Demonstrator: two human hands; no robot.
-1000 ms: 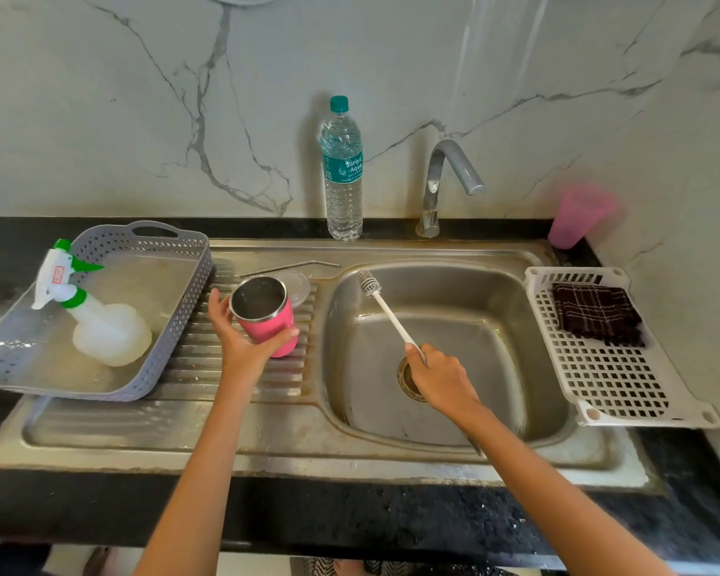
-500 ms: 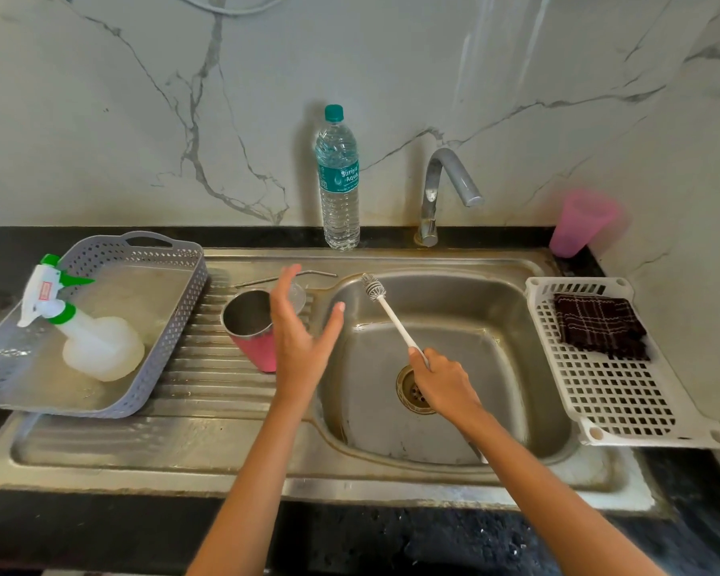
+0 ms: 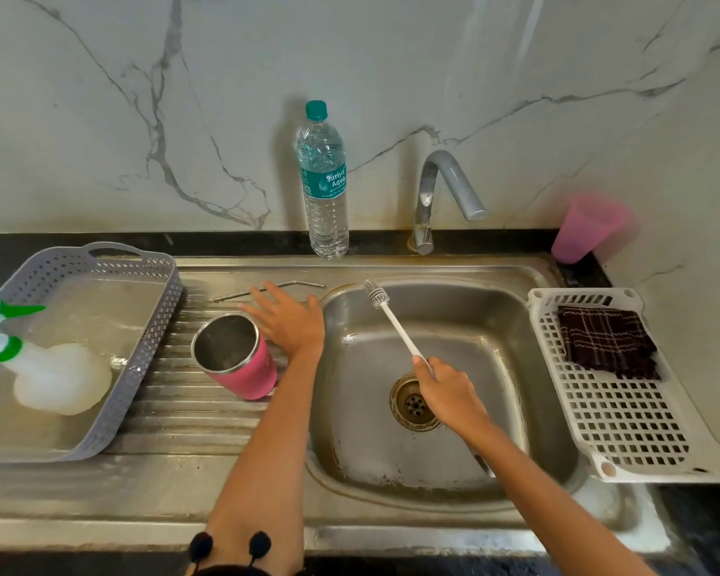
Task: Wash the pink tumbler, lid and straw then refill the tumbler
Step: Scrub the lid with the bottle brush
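Pink tumbler (image 3: 250, 378) (shiny silver inside). White brush (image 3: 395, 324). Grey basket (image 3: 159, 326) with little holes. Dark brown cloth (image 3: 603, 342) with thin white checks. Clear bottle (image 3: 325, 193), teal cap.

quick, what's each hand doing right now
Left hand: open, fingers spread, holding nothing.
Right hand: closed around the handle of the brush.

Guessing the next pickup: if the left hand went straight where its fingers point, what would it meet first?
Probably the metal straw, lying at the fingertips of the left hand; contact is unclear.
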